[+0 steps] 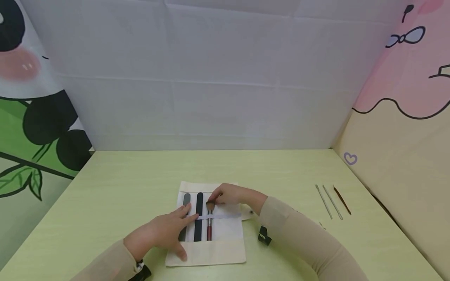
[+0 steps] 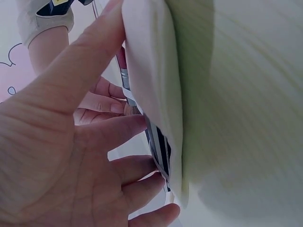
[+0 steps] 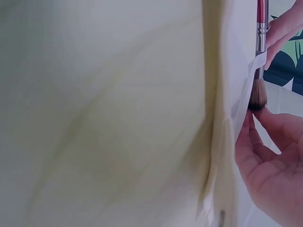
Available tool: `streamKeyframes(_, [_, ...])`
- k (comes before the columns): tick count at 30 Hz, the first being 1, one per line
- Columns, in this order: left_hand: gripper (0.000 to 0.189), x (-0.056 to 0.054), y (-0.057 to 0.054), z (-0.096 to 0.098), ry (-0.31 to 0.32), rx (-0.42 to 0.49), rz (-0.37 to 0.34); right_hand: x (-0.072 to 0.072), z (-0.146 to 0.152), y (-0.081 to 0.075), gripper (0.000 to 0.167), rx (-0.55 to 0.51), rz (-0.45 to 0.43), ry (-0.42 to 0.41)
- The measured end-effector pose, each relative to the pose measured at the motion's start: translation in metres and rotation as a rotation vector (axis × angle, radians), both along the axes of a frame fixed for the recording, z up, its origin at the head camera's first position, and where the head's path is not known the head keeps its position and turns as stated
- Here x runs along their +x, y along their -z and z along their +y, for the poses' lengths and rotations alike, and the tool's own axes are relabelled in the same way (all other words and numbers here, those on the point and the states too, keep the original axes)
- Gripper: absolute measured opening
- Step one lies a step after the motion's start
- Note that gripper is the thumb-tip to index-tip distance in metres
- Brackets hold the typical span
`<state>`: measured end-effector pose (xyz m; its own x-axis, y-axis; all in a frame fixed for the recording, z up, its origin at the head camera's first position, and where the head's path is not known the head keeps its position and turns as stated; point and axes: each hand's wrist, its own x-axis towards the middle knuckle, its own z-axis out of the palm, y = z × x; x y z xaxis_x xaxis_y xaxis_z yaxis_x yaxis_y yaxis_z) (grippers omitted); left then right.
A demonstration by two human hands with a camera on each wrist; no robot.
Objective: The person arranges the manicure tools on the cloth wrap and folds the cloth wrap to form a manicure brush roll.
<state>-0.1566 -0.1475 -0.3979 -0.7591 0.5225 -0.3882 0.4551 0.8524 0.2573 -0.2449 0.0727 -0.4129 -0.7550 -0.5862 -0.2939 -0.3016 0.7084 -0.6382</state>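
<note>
A cream fabric roll pouch lies unfolded on the table, with a white elastic strap across its middle. Tucked into it side by side are a grey file-like strip, a black one and a makeup brush with a red handle, bristles pointing away. My left hand rests on the pouch's left side, fingers spread over the grey strip and thumb on the lower pocket. At the brush's far end my right hand pinches the brown bristles between thumb and fingers.
Two thin metal tools and a dark brown slim stick lie on the right of the table. A small piece beside my right sleeve is mostly hidden. The pouch's snap tab sticks out rightward.
</note>
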Motion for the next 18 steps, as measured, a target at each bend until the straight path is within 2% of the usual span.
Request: streamKeyframes(18, [0.106, 0.0028, -0.0043, 0.0022, 0.000, -0.010, 0.004, 0.0077, -0.0012, -0.0022, 0.030, 0.033, 0.006, -0.034])
